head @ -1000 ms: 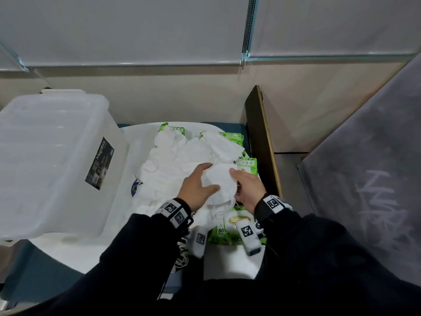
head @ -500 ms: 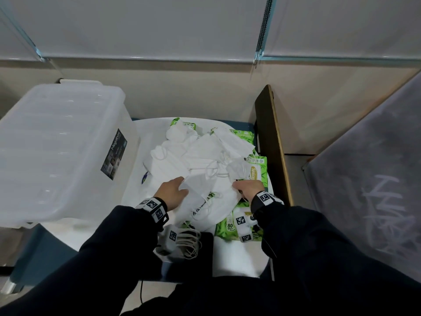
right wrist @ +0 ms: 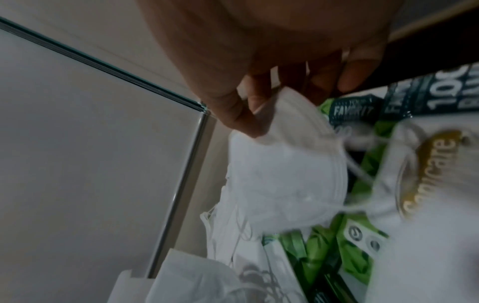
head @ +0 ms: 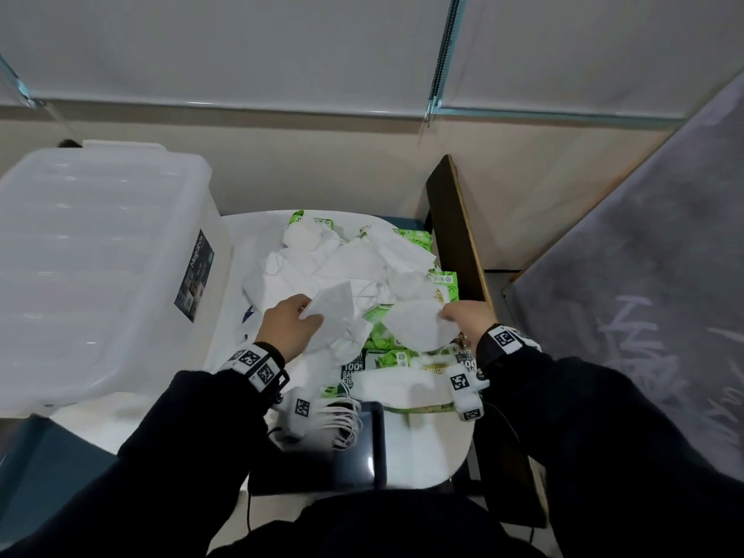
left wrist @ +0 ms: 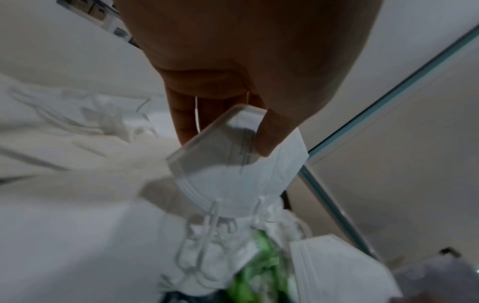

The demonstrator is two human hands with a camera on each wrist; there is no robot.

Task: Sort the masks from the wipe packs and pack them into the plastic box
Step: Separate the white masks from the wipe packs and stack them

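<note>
left hand [head: 290, 322] thumb and fingers [left wrist: 274, 133] pinching a folded white mask [head: 333, 308]; right hand [head: 469, 318] pinching another white mask [head: 418, 330], both lifted just above a heap of masks [head: 342, 259] tangled over green wipe packs [head: 402, 358] on a white table [head: 422, 449]. clear plastic box [head: 92, 259] at left, dark board [head: 455, 231] at right.

The head view looks steeply down from above the person's chest onto the round white table [head: 426, 457], facing the wall. The left wrist view looks from very near, past the left hand [left wrist: 246, 67], across the heap. The right wrist view likewise looks past the right hand [right wrist: 285, 51]. All three share the heap of white folded masks [head: 342, 263] and green wipe packs [head: 382, 340].
</note>
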